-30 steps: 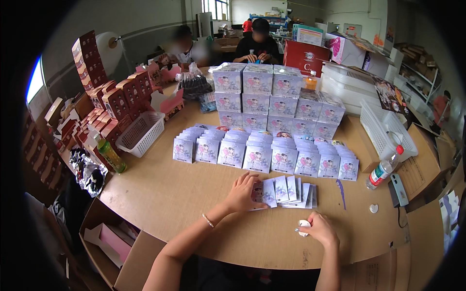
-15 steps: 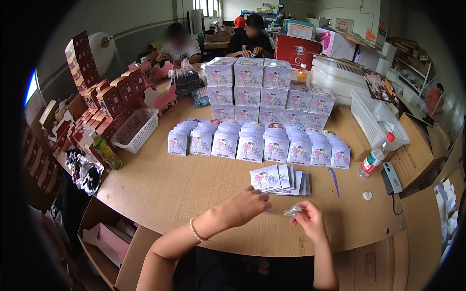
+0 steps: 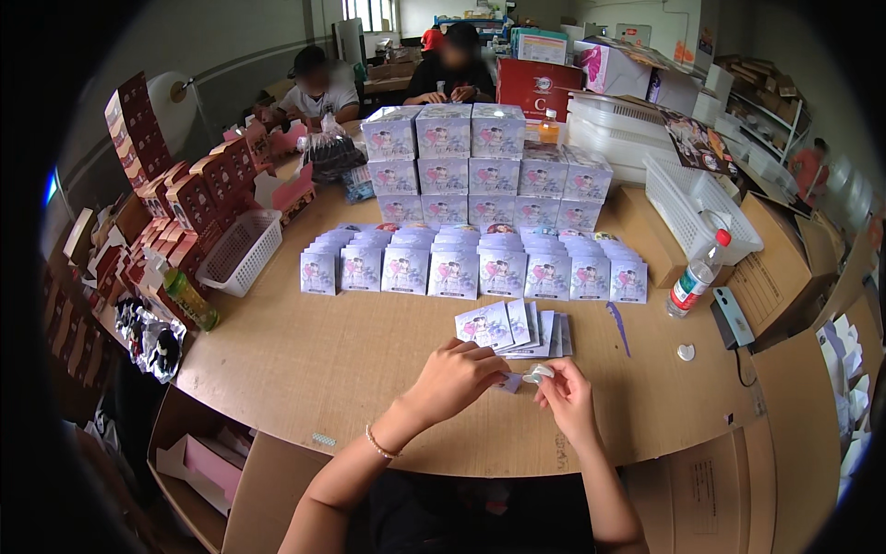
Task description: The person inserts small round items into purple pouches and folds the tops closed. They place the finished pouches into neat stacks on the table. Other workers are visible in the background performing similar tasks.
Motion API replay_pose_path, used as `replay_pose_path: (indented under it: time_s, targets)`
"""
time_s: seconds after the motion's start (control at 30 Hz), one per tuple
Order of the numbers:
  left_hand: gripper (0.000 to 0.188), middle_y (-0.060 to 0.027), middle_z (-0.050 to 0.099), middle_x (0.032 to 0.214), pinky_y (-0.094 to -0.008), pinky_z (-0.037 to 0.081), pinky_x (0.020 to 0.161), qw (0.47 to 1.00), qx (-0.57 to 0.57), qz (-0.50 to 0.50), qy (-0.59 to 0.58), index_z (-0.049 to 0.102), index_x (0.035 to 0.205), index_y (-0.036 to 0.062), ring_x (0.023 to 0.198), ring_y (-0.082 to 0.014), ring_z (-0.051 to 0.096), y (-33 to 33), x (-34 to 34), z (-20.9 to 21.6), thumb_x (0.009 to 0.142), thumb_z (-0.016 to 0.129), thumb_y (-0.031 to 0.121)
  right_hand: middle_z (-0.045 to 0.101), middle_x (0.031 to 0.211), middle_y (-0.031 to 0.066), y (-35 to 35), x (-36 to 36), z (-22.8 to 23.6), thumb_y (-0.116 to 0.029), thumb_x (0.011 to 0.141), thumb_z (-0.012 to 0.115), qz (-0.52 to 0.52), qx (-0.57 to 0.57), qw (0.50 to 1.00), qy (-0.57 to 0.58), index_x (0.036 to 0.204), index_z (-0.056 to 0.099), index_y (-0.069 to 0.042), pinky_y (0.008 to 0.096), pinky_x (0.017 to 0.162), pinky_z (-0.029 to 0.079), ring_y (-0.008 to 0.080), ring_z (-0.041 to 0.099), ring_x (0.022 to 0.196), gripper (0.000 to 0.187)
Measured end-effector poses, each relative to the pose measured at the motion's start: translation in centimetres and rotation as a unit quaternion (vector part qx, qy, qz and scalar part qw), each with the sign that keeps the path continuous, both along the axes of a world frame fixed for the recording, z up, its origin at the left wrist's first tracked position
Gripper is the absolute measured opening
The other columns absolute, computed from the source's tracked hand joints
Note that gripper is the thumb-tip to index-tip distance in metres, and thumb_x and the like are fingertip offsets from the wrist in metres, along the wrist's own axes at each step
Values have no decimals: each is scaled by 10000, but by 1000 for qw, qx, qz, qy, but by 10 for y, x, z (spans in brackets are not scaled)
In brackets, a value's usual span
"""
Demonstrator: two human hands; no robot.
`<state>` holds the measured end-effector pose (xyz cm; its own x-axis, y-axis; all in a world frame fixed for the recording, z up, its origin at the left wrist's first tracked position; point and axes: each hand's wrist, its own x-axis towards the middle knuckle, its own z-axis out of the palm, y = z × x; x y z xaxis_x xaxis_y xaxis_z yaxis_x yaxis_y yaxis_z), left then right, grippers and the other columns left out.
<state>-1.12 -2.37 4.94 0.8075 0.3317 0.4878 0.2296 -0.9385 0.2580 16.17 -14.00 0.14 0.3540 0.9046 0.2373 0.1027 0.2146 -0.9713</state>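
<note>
My right hand (image 3: 565,395) pinches a few small round silvery-white discs (image 3: 537,373) between thumb and fingers. Close beside them, my left hand (image 3: 457,380) has its fingers curled together, back of the hand up. A small lilac piece (image 3: 510,381) shows at the left fingertips; whether they grip it is hidden. Just beyond the hands lies a fanned pile of lilac printed packets (image 3: 484,325). Farther back, several rows of similar lilac packets (image 3: 452,275) stand in line across the table.
Lilac printed boxes (image 3: 443,137) are stacked behind the packet rows. A red-capped bottle (image 3: 696,277), a white disc (image 3: 686,352) and a purple strip (image 3: 617,330) are at the right. Left are a white basket (image 3: 242,254) and a green bottle (image 3: 191,300). Two people sit across the table.
My left hand has moved in toward the discs, closing the gap between my hands. My right hand still holds the discs. The whole view has shifted slightly.
</note>
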Motion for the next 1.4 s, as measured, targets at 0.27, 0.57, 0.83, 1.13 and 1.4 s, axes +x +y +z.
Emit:
replay_pose_path:
  time_s: [0.27,0.57,0.83,1.13,1.4]
  targets:
    - [59,4,633,765,-314,433,697,998,-2,53,-33,659,828,138,734,-186,600,-8,6,-14,784,672,174,570,808,38,7,1,-13,21,902,524,-29,79,996,27,980,522,10,204,514,447,67,553,614,79]
    - [100,43,593,854,-357,370,779,993,64,89,-47,642,883,177,892,-173,538,-14,14,-25,787,662,198,578,837,46,8,4,-16,27,903,521,-24,71,997,16,1008,528,20,196,526,439,70,551,634,105]
    - [162,23,565,935,-381,351,806,992,59,102,-47,632,935,183,991,-234,484,-14,21,-34,779,669,166,494,824,46,9,7,-17,34,887,540,5,43,998,-54,971,567,41,208,511,417,76,516,606,89]
    - [94,-15,519,849,-387,340,770,986,16,89,-142,589,859,144,860,-265,454,-9,34,-57,793,655,151,478,791,58,15,3,-28,22,880,546,-31,87,987,-130,959,549,28,238,515,408,108,516,603,79]
    - [94,-45,501,732,-363,344,730,973,-36,73,-218,570,755,84,776,-267,421,-2,31,-59,774,661,92,508,793,122,15,-5,-33,12,839,593,-40,71,967,-242,905,525,9,320,557,444,247,541,630,95]
